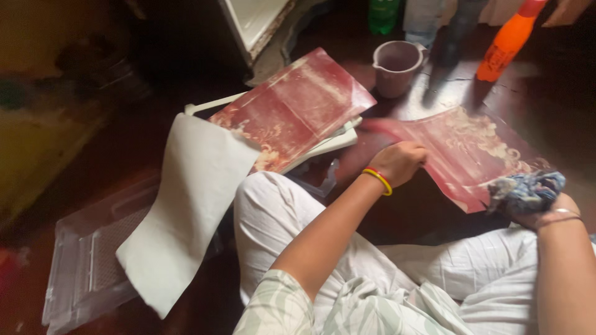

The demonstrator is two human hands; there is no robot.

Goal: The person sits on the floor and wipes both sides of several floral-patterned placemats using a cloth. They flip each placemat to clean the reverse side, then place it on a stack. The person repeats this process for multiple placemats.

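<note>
**Hands on the red sheet**

We see the left hand (400, 162) curled closed, pinching the edge of the red patterned sheet (472, 155) on the floor. At that sheet's near corner, the right hand (540, 208) grips a bunched blue cloth (524, 191). Beyond the sheet stand a mauve cup (396, 67), contents unclear, and an orange bottle (506, 43).

We're down on the dark floor (434, 211) of a home kitchen here, beside an open fridge door (254, 22), drink bottles (509, 40), a plastic jug (396, 67) and pulled-out shelves (87, 267).
</note>
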